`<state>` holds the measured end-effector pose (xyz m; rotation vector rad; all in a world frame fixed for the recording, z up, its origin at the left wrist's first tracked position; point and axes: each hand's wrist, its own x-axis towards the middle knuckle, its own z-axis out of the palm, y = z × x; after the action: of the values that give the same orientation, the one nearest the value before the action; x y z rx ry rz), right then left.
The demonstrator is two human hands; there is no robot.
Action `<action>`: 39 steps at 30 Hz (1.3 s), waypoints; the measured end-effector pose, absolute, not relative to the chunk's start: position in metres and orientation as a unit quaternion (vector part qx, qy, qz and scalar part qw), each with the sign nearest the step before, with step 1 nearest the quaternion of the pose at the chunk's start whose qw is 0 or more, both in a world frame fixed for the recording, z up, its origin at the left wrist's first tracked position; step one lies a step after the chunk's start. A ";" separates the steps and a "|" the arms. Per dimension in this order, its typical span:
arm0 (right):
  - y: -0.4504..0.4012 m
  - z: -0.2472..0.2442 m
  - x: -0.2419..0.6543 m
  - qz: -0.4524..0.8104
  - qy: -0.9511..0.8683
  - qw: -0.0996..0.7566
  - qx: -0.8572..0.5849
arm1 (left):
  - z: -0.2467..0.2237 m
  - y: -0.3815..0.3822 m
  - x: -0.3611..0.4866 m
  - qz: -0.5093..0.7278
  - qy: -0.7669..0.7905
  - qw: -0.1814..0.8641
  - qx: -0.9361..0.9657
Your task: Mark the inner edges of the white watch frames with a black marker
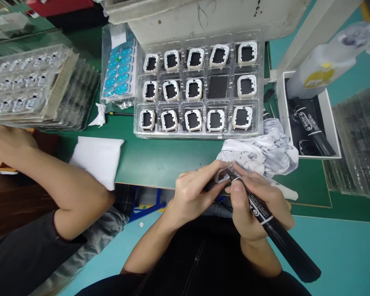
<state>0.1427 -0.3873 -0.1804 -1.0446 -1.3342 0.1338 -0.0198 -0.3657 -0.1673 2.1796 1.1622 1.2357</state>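
White rounded-square frame [222,178], black marker [276,228]

Frame: pinched by my left hand [193,189], fingers nearly closed. Marker: gripped in my right hand [273,197], fingers wrapped round it, tip at frame. Crumpled cloth [265,149]: two o'clock from frame.

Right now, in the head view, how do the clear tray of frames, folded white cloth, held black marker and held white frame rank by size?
1. Clear tray of frames
2. Folded white cloth and black marker, unranked: close in size, marker nearer the camera
3. Held white frame, partly hidden
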 end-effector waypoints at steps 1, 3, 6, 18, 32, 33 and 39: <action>-0.387 -0.180 0.143 0.060 -0.592 0.659 -0.461 | -0.167 -0.366 -0.020 0.437 0.417 0.192 0.774; -0.388 -0.178 0.144 0.067 -0.594 0.656 -0.460 | -0.167 -0.366 -0.020 0.434 0.421 0.199 0.771; -0.389 -0.176 0.144 0.082 -0.591 0.653 -0.466 | -0.167 -0.366 -0.021 0.443 0.427 0.238 0.752; -0.385 -0.178 0.138 0.045 -0.594 0.645 -0.479 | -0.167 -0.366 -0.020 0.453 0.437 0.276 0.726; -0.386 -0.175 0.138 0.066 -0.583 0.649 -0.485 | -0.165 -0.364 -0.022 0.451 0.435 0.288 0.724; -0.386 -0.175 0.138 0.066 -0.584 0.649 -0.483 | -0.166 -0.365 -0.022 0.449 0.436 0.281 0.727; -0.385 -0.175 0.139 0.067 -0.586 0.648 -0.481 | -0.167 -0.365 -0.022 0.442 0.435 0.256 0.742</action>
<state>0.1386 -0.3853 -0.1751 -1.0932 -1.3328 0.1534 -0.0218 -0.3653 -0.1671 2.0137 1.1795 1.2007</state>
